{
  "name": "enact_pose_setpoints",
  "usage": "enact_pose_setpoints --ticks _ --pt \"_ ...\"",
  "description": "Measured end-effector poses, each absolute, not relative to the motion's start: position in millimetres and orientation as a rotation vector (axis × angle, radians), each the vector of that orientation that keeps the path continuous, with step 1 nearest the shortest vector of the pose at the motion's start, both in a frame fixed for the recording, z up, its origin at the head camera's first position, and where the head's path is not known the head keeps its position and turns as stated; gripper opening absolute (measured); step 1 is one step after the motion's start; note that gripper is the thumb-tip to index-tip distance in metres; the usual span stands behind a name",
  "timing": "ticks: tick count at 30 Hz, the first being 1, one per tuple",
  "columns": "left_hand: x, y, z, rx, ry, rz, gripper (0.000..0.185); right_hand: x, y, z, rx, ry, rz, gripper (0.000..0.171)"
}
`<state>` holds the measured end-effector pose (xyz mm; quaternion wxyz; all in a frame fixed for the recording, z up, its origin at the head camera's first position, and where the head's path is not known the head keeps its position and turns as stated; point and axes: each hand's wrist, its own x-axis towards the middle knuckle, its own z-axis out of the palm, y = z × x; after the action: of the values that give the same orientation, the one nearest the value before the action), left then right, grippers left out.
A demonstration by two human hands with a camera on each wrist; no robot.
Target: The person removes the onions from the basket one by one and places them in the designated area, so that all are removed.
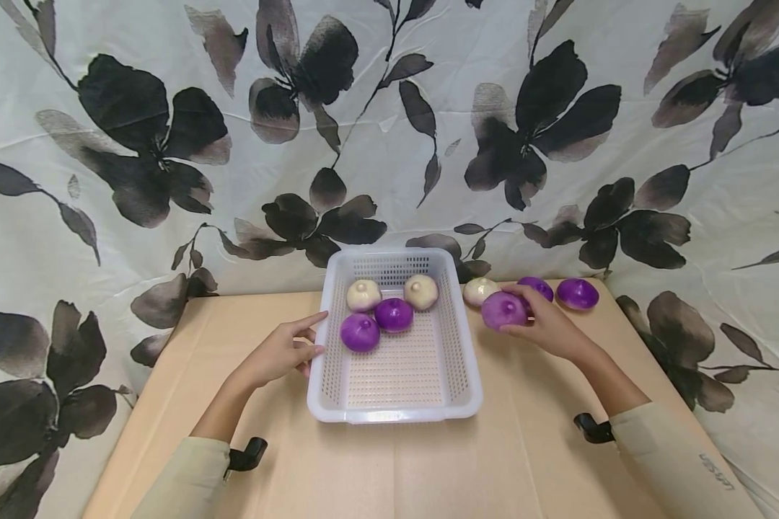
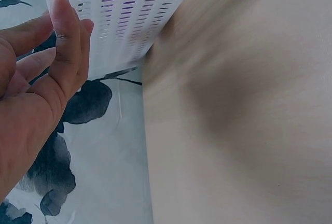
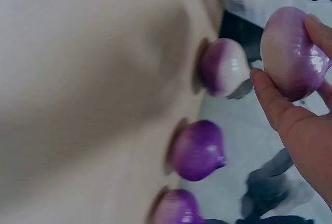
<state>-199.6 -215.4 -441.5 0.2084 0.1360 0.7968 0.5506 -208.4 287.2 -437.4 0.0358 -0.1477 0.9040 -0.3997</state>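
My right hand (image 1: pixel 548 324) pinches a purple onion (image 1: pixel 503 311) between thumb and fingers, off the table just right of the white basket (image 1: pixel 396 416). In the right wrist view the onion (image 3: pixel 290 53) shows pale on one side, purple on the other. My left hand (image 1: pixel 279 353) touches the basket's left side with its fingertips; in the left wrist view the fingers (image 2: pixel 67 42) lie against the slotted wall. Inside the basket, towards the back, are two white onions (image 1: pixel 363 295) and two purple onions (image 1: pixel 394 315).
Behind the right hand, along the table's back edge, lie a whitish onion (image 1: pixel 479 291) and two purple onions (image 1: pixel 578 293). The light wooden table (image 1: pixel 389 468) ends at a floral cloth (image 1: pixel 389 144) hanging behind it.
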Motion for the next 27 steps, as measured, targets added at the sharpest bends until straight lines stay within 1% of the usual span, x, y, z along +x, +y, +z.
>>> enact_pose_setpoints --ticks 8,12,19,27 --pt "-199.4 -216.4 -441.6 0.373 2.225 1.524 0.07 -212.3 291.9 -476.1 -0.376 2.807 -1.174 0.08" --pt "-199.1 -217.1 -441.8 0.388 2.222 1.525 0.07 -213.1 288.0 -488.8 -0.35 2.777 -1.167 0.079" --pt "-198.6 -217.5 -442.1 0.387 2.224 1.517 0.069 -213.9 276.1 -491.1 -0.335 2.754 -1.149 0.071" --pt "-198.4 -217.5 -443.2 0.392 2.226 1.521 0.07 -216.0 274.2 -499.2 -0.258 2.74 -1.133 0.071"
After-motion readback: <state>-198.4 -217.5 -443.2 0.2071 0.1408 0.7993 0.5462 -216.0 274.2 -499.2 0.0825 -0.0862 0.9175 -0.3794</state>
